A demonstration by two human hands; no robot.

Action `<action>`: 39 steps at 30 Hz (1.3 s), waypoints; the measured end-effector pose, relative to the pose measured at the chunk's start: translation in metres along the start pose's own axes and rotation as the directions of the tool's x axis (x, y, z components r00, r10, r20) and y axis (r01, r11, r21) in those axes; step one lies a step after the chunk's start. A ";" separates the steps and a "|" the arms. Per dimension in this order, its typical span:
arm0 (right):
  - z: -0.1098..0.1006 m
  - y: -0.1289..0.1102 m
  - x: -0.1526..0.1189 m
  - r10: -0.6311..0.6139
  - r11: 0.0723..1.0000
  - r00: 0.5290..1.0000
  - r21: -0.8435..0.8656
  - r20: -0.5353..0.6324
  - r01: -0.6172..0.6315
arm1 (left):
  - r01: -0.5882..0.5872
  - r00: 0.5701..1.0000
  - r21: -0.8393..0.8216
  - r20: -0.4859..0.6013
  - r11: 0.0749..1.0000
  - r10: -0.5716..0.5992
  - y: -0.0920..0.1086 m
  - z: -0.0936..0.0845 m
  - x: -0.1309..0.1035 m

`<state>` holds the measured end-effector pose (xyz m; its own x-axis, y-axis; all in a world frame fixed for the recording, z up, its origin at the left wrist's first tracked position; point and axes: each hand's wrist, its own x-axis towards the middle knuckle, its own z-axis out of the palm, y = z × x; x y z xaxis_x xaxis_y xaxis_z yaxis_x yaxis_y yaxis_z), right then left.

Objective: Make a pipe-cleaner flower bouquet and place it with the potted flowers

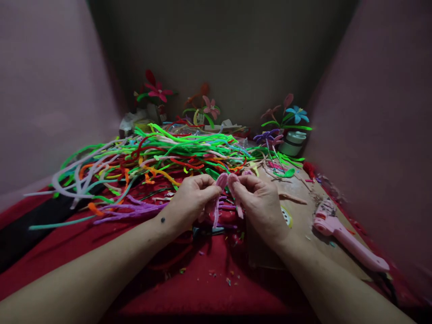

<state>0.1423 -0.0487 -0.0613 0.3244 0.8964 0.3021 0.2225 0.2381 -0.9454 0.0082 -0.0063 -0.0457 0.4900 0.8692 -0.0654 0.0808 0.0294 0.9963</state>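
Note:
My left hand (191, 198) pinches a looped pink pipe cleaner (222, 181) between thumb and fingertips, one end hanging below. Close beside it, my right hand (261, 204) is closed on a pink pipe-cleaner piece (240, 210) whose lower end also dangles. The two pink parts meet or nearly meet at the fingertips; whether they are joined I cannot tell. Beneath and behind the hands lie purple pipe cleaners (135, 209), partly covered by my left hand.
A big heap of coloured pipe cleaners (189, 144) spreads behind my hands on the red cloth (202, 292). At right, a pink handheld tool (351, 240) lies on a brown board (300, 177). Pipe-cleaner flowers (158, 91) and a lidded pale jar (293, 143) stand at the back.

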 end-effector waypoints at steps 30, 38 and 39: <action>0.000 0.002 -0.002 -0.056 0.986 0.998 -0.155 0.005 0.056 | 0.007 1.000 0.066 -0.010 0.998 -0.006 0.000 0.000 0.000; 0.000 0.003 -0.002 0.001 0.990 1.000 -0.140 0.008 0.000 | 0.000 1.000 0.049 0.006 0.999 -0.001 0.000 0.000 0.000; 0.000 0.003 -0.002 0.006 0.991 1.000 -0.134 0.011 -0.005 | 0.000 1.000 0.050 0.011 0.999 -0.001 0.000 0.000 0.000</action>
<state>0.1426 -0.0494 -0.0649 0.3157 0.9019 0.2948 0.3419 0.1817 -0.9220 0.0084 -0.0068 -0.0458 0.4991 0.8640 -0.0667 0.1243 0.0048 0.9922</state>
